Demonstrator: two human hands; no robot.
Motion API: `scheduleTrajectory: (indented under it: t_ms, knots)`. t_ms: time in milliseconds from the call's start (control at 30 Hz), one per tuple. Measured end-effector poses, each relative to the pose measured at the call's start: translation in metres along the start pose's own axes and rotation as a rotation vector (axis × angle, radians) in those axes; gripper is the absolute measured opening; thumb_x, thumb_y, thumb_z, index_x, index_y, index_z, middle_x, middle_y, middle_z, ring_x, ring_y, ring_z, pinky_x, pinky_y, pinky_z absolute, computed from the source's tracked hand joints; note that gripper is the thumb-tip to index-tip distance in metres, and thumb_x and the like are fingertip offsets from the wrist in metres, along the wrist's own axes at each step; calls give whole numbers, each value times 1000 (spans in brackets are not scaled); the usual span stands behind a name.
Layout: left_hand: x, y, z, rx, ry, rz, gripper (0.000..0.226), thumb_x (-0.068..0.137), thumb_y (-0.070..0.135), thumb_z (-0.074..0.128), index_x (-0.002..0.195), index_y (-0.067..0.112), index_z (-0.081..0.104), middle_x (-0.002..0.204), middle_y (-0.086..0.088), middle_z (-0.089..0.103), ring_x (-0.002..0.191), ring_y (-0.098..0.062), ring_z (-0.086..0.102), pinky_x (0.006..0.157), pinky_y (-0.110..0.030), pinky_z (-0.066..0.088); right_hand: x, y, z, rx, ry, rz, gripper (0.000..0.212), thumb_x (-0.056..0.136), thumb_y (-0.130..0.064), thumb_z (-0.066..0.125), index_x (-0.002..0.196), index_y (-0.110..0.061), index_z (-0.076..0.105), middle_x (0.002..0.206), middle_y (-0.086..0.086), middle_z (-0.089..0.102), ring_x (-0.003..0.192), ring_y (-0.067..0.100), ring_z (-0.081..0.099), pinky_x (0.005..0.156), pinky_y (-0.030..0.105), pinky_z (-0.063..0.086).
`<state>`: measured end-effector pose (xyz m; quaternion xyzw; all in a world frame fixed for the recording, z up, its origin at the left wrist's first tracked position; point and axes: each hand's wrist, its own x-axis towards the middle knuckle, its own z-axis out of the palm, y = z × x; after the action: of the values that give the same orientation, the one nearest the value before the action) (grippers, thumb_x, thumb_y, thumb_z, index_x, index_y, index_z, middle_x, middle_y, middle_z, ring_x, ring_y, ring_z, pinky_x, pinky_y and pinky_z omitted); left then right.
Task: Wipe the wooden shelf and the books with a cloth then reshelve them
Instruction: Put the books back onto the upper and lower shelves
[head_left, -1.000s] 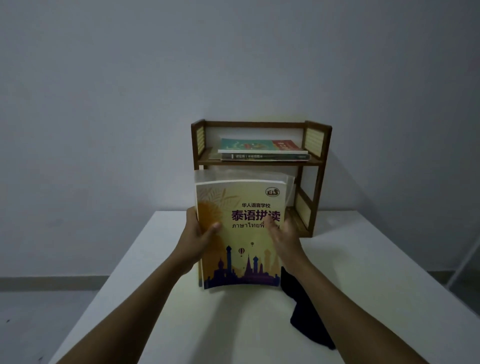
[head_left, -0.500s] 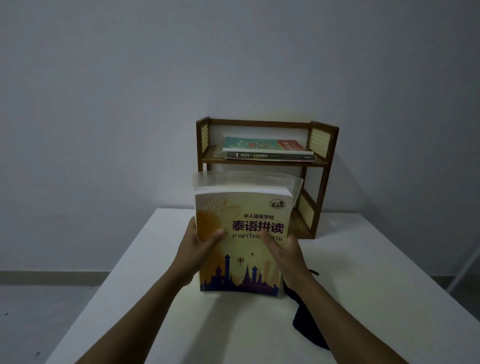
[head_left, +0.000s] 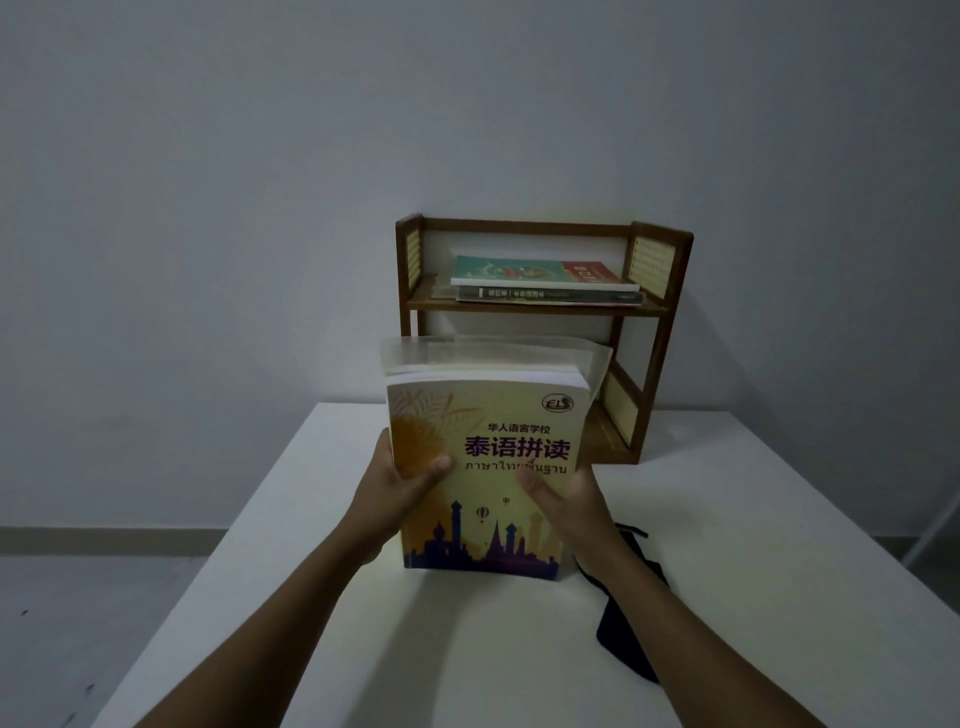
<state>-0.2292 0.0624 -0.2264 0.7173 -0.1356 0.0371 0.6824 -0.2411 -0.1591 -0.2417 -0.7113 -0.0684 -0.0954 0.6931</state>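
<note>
Two books (head_left: 545, 280) are lying flat, one on top of the other, on the top board of the wooden shelf (head_left: 660, 322). That shelf is standing at the far end of the white tabletop (head_left: 779, 519), against the wall. Both hands are holding up a big yellow book (head_left: 483, 467) in front of the shelf, nearer to us. Its cover is facing us and its bottom edge is sitting just above the tabletop. The left hand (head_left: 397, 491) is gripping the left edge, thumb curled over the cover. The right hand (head_left: 563, 499) is gripping the right side, thumb pressing on the cover too. A dark cloth (head_left: 628, 623) is lying on the tabletop near the right arm.
</note>
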Motion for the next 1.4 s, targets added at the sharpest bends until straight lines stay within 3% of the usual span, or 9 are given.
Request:
scheduleTrajectory:
  t_ms: [133, 267, 400, 567, 767, 933, 1133, 1267, 1400]
  knots:
    - [2, 18, -14, 157, 16, 1, 94, 60, 57, 81, 132, 25, 28, 126, 0, 53, 115, -22, 60, 78, -29, 59, 0, 4, -3, -39, -9, 21, 53, 73, -42, 73, 119, -22, 54, 108, -7, 71, 98, 7, 69, 80, 27, 58]
    - [18, 96, -22, 714, 286, 487, 112, 57, 65, 74, 146, 20, 24, 148, -5, 32, 134, -15, 32, 106, -32, 33, 3, 4, -4, -42, -18, 31, 54, 72, -43, 72, 118, -22, 54, 109, -6, 71, 101, 10, 68, 84, 29, 57]
    - [43, 165, 15, 1302, -48, 502, 106, 62, 64, 73, 147, 24, 25, 148, 0, 41, 133, -21, 40, 109, -40, 37, 5, 3, -5, -12, -49, 18, 53, 77, -34, 73, 123, -18, 53, 111, -3, 72, 102, 12, 69, 84, 31, 58]
    - [59, 155, 43, 1540, -327, 255, 60, 72, 54, 74, 118, 21, 55, 92, 8, 60, 83, -10, 59, 69, -23, 48, 4, 1, -6, -7, -42, 20, 55, 75, -34, 75, 122, -18, 52, 109, -3, 72, 101, 11, 69, 76, 24, 58]
    - [39, 138, 21, 1375, -131, 389, 43, 77, 58, 67, 104, 27, 57, 85, 13, 64, 75, -6, 61, 68, -26, 55, -2, 14, -21, -139, -78, 176, 66, 71, -33, 83, 124, -28, 44, 119, -5, 61, 99, 6, 63, 68, 15, 53]
    - [15, 127, -38, 875, 99, 305, 53, 65, 65, 72, 98, 25, 59, 80, 10, 68, 69, -7, 69, 58, -27, 57, -3, 26, -39, 193, -149, 447, 148, 35, -34, 99, 152, -25, 9, 149, 16, 37, 128, 25, 48, 102, 35, 42]
    - [-11, 94, -54, 167, 263, 196, 60, 66, 51, 79, 109, 14, 63, 93, -4, 76, 79, -20, 74, 60, -37, 61, 22, -16, -18, 281, -303, 125, 78, 67, -30, 87, 134, -10, 52, 130, 13, 62, 121, 29, 59, 104, 48, 44]
    - [-21, 56, -60, 89, 233, 155, 75, 58, 62, 74, 114, 15, 61, 103, -3, 74, 88, -21, 73, 64, -41, 61, 26, -17, -21, 50, -172, 71, 57, 74, -30, 82, 123, -12, 60, 118, 13, 68, 110, 27, 65, 97, 51, 51]
    - [-30, 10, -55, 86, 186, 75, 50, 74, 48, 73, 113, 19, 61, 104, 2, 74, 92, -20, 72, 67, -37, 61, 17, 7, -23, -155, -120, 83, 35, 84, -27, 73, 114, -12, 63, 106, 14, 71, 98, 24, 70, 91, 55, 53]
